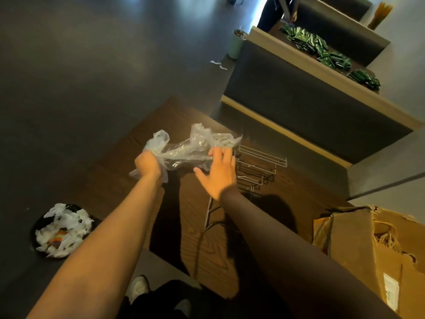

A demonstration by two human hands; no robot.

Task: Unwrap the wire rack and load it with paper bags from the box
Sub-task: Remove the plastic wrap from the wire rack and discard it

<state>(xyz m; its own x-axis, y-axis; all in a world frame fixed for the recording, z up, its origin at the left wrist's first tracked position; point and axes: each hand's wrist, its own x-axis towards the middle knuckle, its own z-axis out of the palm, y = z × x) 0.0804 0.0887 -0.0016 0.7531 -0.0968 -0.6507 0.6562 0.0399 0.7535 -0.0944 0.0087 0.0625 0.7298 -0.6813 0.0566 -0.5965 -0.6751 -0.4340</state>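
Observation:
A white wire rack (257, 168) with stepped tiers stands on the dark wooden table (190, 229). Clear plastic wrap (195, 148) hangs crumpled above the table's left part, off the rack. My left hand (147, 165) grips one bunched end of the wrap. My right hand (217, 172) has spread fingers and touches the wrap's other end, in front of the rack. A torn cardboard box (358, 247) with brown paper bags and their twine handles sits at the table's right end.
A black bin (61, 230) full of white crumpled waste stands on the floor at left. Padded booth benches (299, 95) lie beyond the table. Green packets (322, 49) cover the farther table, where another person stands. A pale green bin (235, 46) and paper scraps are on the floor.

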